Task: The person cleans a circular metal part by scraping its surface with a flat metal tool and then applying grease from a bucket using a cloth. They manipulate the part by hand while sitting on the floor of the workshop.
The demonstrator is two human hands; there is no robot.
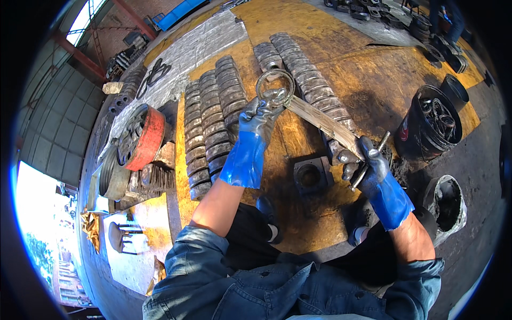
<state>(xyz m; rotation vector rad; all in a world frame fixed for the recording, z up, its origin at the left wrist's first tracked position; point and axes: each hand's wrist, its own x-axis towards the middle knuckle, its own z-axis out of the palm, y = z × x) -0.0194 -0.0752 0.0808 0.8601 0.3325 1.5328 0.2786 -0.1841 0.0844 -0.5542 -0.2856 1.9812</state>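
My left hand (258, 120), in a blue rubber glove blackened at the fingers, is closed around the lower edge of a metal ring (275, 71). It holds the ring up in front of me. My right hand (373, 170), gloved the same way, grips a flat wooden stick (322, 121) by its near end. A thin metal rod (383, 142) also passes through that hand, crossing the stick. The stick's far end meets the ring's right side. Below, between my feet, a square metal block (323, 186) with a round hole lies on the stained floor sheet.
Long rows of dark metal rings (196, 141) run on both sides of the ring I hold. At right stand a black bucket (413, 133) full of rings and a pale-rimmed tub (463, 210) of dark paste. A red drum (150, 140) and a stool (118, 237) are left.
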